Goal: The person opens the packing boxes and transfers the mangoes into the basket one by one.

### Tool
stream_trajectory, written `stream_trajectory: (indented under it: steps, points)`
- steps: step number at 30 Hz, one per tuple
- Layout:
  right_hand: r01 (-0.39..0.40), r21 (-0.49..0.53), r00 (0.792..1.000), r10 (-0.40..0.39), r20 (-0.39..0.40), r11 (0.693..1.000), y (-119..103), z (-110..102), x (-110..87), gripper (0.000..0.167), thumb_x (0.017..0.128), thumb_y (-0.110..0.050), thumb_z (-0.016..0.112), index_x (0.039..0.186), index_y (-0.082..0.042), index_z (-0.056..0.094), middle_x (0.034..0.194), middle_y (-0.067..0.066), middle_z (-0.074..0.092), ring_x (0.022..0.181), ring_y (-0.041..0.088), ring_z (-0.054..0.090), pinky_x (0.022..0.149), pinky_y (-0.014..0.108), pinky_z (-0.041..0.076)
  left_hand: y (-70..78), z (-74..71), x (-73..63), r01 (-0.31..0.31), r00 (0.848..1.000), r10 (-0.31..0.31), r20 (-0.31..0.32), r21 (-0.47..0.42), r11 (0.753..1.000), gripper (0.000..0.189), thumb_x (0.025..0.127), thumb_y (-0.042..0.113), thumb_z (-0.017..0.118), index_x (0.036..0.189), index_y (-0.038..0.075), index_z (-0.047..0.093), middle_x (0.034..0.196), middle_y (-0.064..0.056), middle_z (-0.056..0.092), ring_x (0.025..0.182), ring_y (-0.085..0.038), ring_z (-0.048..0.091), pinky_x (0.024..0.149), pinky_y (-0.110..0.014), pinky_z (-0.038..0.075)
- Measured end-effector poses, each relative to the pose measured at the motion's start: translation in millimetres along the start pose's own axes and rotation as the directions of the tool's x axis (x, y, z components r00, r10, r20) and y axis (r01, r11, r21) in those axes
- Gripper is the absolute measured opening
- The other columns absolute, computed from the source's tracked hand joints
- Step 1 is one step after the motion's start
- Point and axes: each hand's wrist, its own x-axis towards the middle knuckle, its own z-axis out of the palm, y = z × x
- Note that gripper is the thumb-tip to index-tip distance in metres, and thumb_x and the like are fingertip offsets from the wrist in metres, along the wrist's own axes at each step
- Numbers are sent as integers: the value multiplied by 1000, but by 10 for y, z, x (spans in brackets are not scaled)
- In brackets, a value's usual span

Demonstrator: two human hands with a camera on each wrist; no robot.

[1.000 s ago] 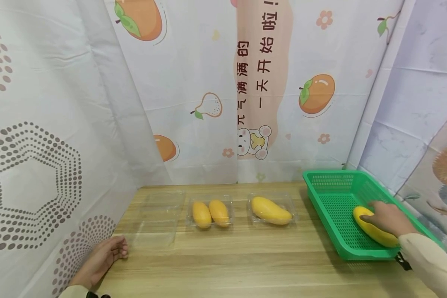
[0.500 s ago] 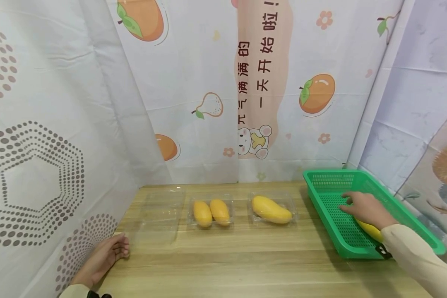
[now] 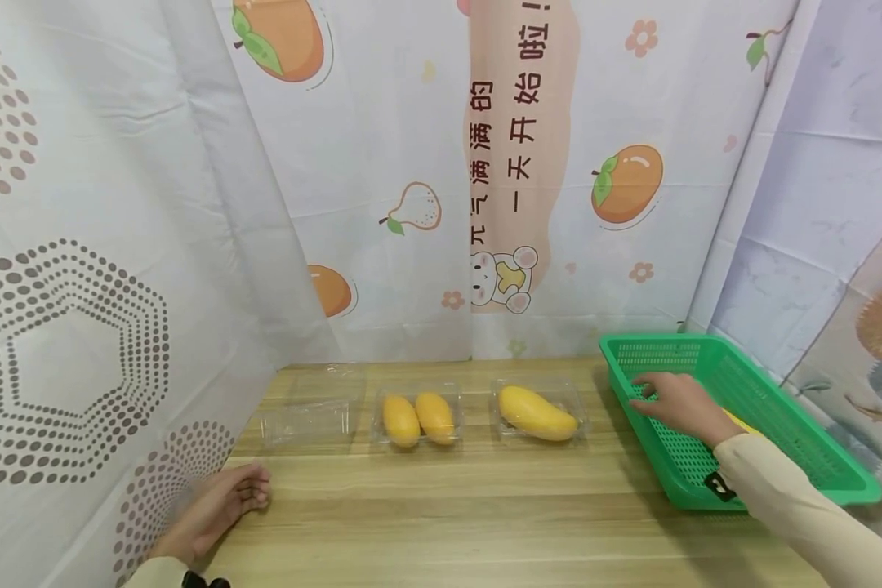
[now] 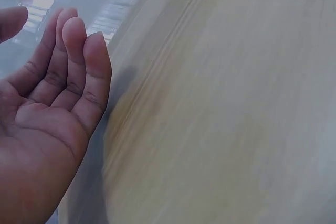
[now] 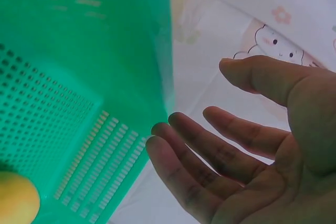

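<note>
My right hand (image 3: 679, 402) is over the left rim of the green basket (image 3: 635, 429), its fingers loosely bent and apart, holding nothing. A yellow mango (image 3: 741, 423) lies in that basket, partly hidden by the right forearm. At the table's left edge rests my left hand (image 3: 228, 502), fingers gently bent around nothing. Just beyond it is an unfilled clear plastic clamshell box (image 3: 312, 420), seen faintly. Two orange-yellow mangoes (image 3: 417, 419) sit side by side in a middle clear box (image 3: 452, 392). One larger mango (image 3: 536, 414) lies in the right clear box (image 3: 572, 396).
The wooden table (image 3: 441, 510) holds the boxes in a row near its back edge. Printed curtains (image 3: 382, 163) hang close behind and on both sides. The basket's raised walls stand at the right, near the side curtain.
My right hand has let go of the mango in the basket and moved left to the rim. The left hand shifted slightly right. The left clear box's near part now appears farther back.
</note>
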Motion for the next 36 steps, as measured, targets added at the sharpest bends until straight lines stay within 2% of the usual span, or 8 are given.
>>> stream_trajectory:
  steps: [7, 12, 16, 18, 25, 32, 36]
  points:
    - [20, 29, 1000, -20, 11, 999, -157, 91, 105, 47, 94, -23, 75, 125, 10, 64, 105, 24, 72, 86, 35, 71, 70, 48, 59, 7, 145, 80, -33, 993, 24, 112, 83, 996, 38, 111, 23, 45, 115, -8, 65, 102, -7, 68, 91, -16, 65, 86, -34, 57]
    - [46, 58, 999, -46, -2, 997, -300, 118, 173, 44, 94, -19, 74, 125, 11, 65, 107, 25, 72, 89, 36, 71, 71, 47, 60, -5, 287, 154, -20, 991, 5, 136, 109, 994, 41, 111, 26, 48, 119, -11, 63, 103, -8, 69, 92, -16, 66, 87, -34, 57]
    - [65, 100, 998, -65, 0, 993, -409, 156, 218, 43, 95, -18, 73, 127, 10, 64, 112, 27, 71, 97, 40, 70, 74, 48, 60, -18, 392, 227, -46, 984, 25, 175, 119, 992, 44, 110, 28, 50, 120, -13, 62, 104, -9, 70, 91, -17, 66, 86, -34, 57]
    - [77, 119, 997, -77, -1, 990, -461, 181, 242, 42, 96, -18, 73, 127, 9, 64, 112, 27, 70, 95, 39, 71, 73, 48, 60, -26, 448, 259, -57, 981, 34, 191, 117, 992, 44, 110, 27, 50, 120, -15, 61, 104, -10, 70, 90, -17, 66, 85, -33, 57]
    - [110, 125, 994, -111, 1, 986, -642, 315, 363, 37, 97, -19, 72, 125, 4, 67, 107, 19, 72, 87, 28, 71, 72, 45, 59, -32, 689, 350, -67, 982, 43, 185, 124, 990, 43, 109, 25, 52, 119, -16, 60, 103, -11, 69, 89, -18, 65, 83, -32, 57]
    - [103, 122, 994, -105, 9, 987, -852, 454, 478, 36, 96, -21, 72, 124, 2, 69, 107, 18, 73, 89, 27, 71, 74, 44, 60, -2, 924, 449, -70, 979, 40, 201, 146, 987, 42, 109, 22, 51, 120, -17, 60, 103, -13, 69, 89, -18, 63, 81, -32, 57]
    - [121, 108, 993, -122, 0, 987, -979, 528, 541, 33, 95, -20, 73, 121, 1, 70, 105, 16, 74, 88, 27, 71, 74, 44, 60, -4, 1025, 501, -69, 982, 39, 187, 152, 986, 41, 109, 22, 51, 122, -16, 60, 104, -13, 69, 90, -19, 62, 80, -32, 57]
